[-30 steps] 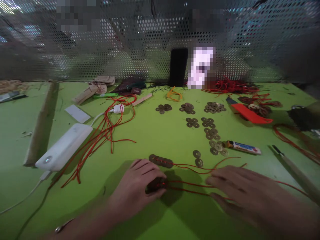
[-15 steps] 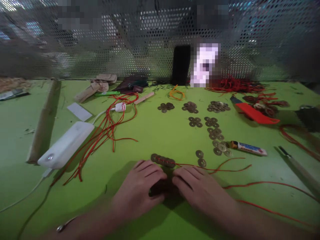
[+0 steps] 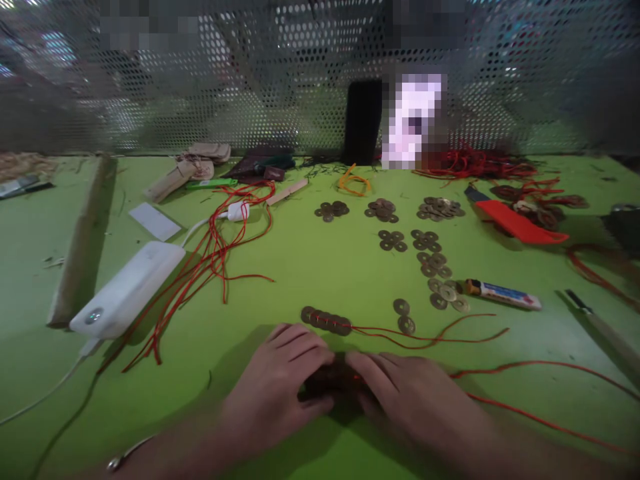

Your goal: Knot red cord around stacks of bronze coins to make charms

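Note:
My left hand (image 3: 280, 387) and my right hand (image 3: 410, 397) meet near the front edge of the green table (image 3: 320, 273). Between their fingertips they pinch a dark strung bundle of coins (image 3: 334, 383) tied with red cord (image 3: 525, 373), which trails off to the right. Just beyond the hands lies a finished row of coins on red cord (image 3: 326, 321). Two loose coins (image 3: 403, 316) lie to its right.
Several small piles of brass coins (image 3: 430, 253) spread across the middle. A white power bank (image 3: 125, 290) and loose red cords (image 3: 210, 260) lie left. A lighter (image 3: 503, 294), a red cutter (image 3: 517, 223) and a thin tool (image 3: 600, 330) lie right. Perforated metal screen (image 3: 250, 87) behind.
My right hand slid left along the red cord and now meets my left hand at the coin bundle. The cord lies slack to the right.

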`<state>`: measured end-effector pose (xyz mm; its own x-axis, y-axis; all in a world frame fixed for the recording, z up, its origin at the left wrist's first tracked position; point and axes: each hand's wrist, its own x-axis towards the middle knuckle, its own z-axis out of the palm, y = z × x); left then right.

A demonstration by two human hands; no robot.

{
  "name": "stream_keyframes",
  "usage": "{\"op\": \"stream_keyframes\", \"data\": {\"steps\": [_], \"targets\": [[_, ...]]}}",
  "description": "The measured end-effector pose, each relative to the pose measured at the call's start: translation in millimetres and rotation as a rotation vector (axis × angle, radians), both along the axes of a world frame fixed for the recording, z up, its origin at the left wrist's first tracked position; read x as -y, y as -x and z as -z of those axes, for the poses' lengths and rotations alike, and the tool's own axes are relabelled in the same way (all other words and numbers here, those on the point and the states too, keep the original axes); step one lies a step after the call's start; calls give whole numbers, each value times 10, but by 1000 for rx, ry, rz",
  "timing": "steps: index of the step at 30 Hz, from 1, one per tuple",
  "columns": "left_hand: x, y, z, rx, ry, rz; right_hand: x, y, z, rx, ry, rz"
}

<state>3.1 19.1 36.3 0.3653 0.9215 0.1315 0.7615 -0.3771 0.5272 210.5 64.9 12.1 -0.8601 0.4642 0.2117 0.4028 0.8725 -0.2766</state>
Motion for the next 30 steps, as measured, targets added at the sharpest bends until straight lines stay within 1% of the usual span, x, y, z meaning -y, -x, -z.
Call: {"op": "stream_keyframes", "data": {"steps": [3,5,11,14,16,18,20,23,25,27,30], "targets": [[3,-8,7,16,-19,11,-20,-7,50,-51,-41,-31],[11,-10,3,25,-31,10,-38,-15,54,-103,-29,-36],[16,-8,-19,14,-8,-9,-75,-67,-5,-176,96,-1],[0,-3,-12,32,-2,-15,-79,-95,7,-227,174,28],[-6,-5,-10,62,7,-31,-90,-113,21,-273,182,40],[-7,-20,-23,94,30,-34,-112,-140,17,-311,127,35],[-8,-58,-52,140,67,-40,-141,-184,-22,-336,28,6],[-26,-162,-113,235,139,-66,-181,-292,-139,-350,-133,-69],[-57,-255,-152,273,160,-70,-202,-390,-227,-352,-217,-93],[-112,-359,-189,279,125,-60,-225,-500,-297,-359,-277,-78],[-248,-517,-263,308,-26,-24,-275,-670,-348,-345,-319,-17]]}}
